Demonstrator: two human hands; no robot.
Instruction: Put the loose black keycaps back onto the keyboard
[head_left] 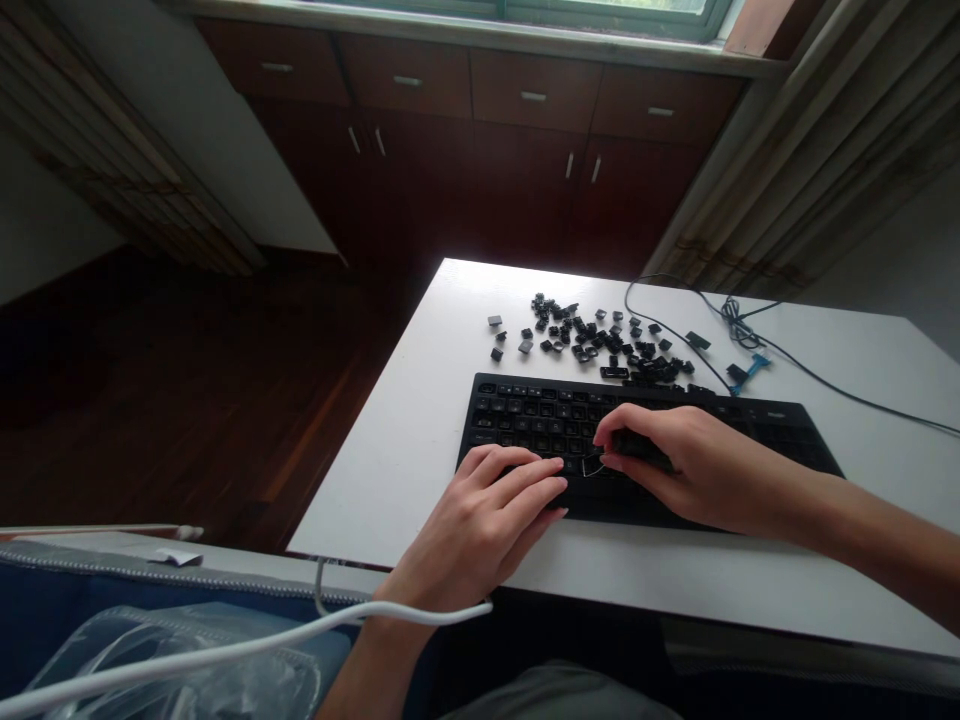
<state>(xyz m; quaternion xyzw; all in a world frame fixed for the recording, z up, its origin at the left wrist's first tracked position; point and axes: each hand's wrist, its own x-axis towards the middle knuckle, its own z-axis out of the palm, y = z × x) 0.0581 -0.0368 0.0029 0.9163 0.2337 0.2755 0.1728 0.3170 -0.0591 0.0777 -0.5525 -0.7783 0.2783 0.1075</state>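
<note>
A black keyboard [622, 500] lies on the white table, with many keycaps off on its right part and most of its left part still showing rows of squares. My left hand [487, 510] rests flat over the keyboard's lower left, fingers stretched out and touching it. Above the middle of the keys, my right hand [697, 465] is closed in a pinch on a keycap puller, whose thin wire loop [592, 466] points left toward my left fingertips. The puller's handle is mostly hidden inside my fingers. Several loose black keycaps [592, 340] lie scattered behind the keyboard.
The white table [390, 490] carries a black cable [840, 375] and a blue tool with a dark end [748, 372] at the right. A white cord [247, 648] crosses the lower left, over a clear plastic bag [202, 665]. Brown cabinets [480, 170] stand beyond.
</note>
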